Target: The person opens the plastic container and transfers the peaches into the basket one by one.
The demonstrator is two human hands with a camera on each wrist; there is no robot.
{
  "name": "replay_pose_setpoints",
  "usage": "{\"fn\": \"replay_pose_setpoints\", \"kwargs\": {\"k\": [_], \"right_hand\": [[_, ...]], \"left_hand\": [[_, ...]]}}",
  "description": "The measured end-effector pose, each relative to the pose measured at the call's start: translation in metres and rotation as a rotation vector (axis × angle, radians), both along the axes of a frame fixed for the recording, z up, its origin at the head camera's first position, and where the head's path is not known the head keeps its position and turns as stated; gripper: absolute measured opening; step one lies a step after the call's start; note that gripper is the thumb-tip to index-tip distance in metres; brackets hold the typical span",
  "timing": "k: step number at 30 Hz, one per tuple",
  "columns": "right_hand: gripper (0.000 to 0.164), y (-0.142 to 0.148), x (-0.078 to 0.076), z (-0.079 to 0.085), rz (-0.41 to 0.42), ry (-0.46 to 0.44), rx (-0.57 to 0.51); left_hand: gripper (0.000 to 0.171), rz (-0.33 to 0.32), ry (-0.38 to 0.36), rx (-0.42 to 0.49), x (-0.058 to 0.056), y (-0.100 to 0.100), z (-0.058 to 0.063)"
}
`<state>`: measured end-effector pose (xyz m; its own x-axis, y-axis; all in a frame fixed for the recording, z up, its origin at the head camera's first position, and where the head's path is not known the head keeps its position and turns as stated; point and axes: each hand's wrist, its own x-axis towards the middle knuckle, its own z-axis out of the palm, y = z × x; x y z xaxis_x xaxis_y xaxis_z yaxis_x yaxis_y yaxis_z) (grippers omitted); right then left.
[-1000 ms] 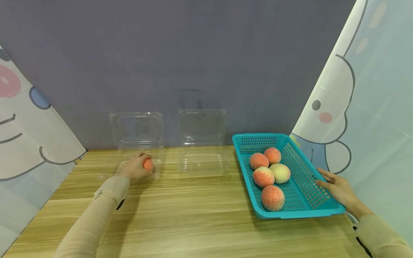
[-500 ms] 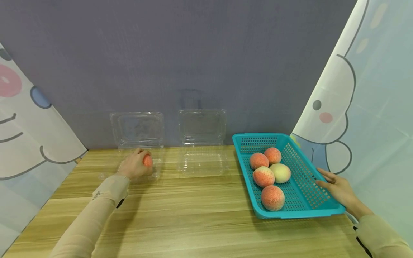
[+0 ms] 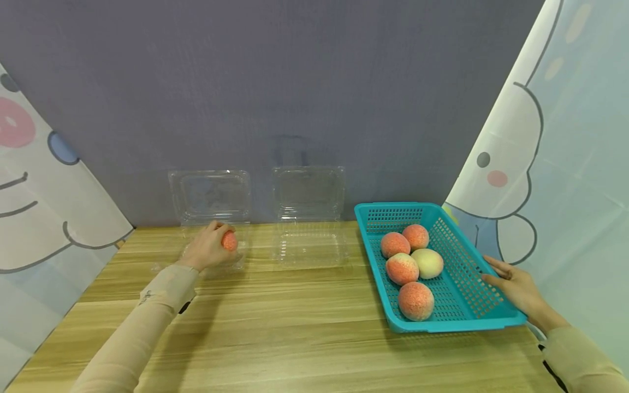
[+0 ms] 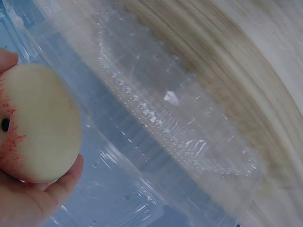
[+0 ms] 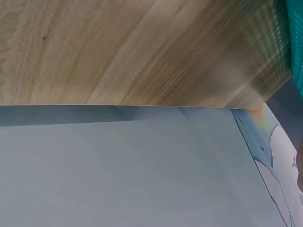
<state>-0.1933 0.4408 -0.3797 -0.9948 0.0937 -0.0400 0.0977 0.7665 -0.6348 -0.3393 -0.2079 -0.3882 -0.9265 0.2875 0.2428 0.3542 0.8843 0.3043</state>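
Note:
In the head view my left hand [image 3: 206, 250] holds a peach [image 3: 229, 241] over the base of the left clear plastic clamshell box [image 3: 211, 194], whose lid stands up. The left wrist view shows the fingers curled round the pale peach [image 4: 45, 123], its reddish stem hollow turned to the left edge. At the right, my right hand [image 3: 520, 295] grips the side rim of a teal plastic basket [image 3: 472, 267], thumb on the inner side. The right wrist view catches only a strip of the basket [image 5: 297, 42] and a sliver of the hand.
A second clear clamshell box [image 3: 309, 248] stands with its lid up, between the left box and the basket. Several peaches [image 3: 415, 301] lie in the basket. A grey curtain [image 3: 304, 98] rises behind the wooden table [image 3: 295, 327], with printed curtains at both sides.
The left hand and its peach have shifted slightly over the left box, ending a little to the right. The right hand and the basket have stayed in place.

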Motion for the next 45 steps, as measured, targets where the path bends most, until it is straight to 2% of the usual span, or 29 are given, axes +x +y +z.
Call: {"fn": "replay_pose_setpoints", "kwargs": {"k": [6,10,20,30,39,45], "right_hand": [[0.068,0.0,0.0,-0.001,0.003,0.003,0.0],[0.067,0.0,0.0,0.0,0.006,0.008,-0.001],[0.068,0.002,-0.001,0.0,0.015,0.002,-0.015],[0.067,0.0,0.0,0.0,0.006,0.004,-0.024],[0.068,0.0,0.001,0.0,0.009,-0.012,-0.033],[0.068,0.0,0.001,0.0,0.0,-0.008,-0.03]], "left_hand": [[0.063,-0.025,-0.014,-0.037,0.004,0.006,0.006],[0.062,-0.051,-0.007,-0.027,0.007,0.014,0.011],[0.062,-0.145,0.046,0.021,0.017,0.04,0.019],[0.056,-0.239,0.12,0.045,0.027,0.07,0.027],[0.059,-0.276,0.076,0.067,0.033,0.092,0.028],[0.056,-0.334,0.067,0.089,0.036,0.109,0.029]]}}
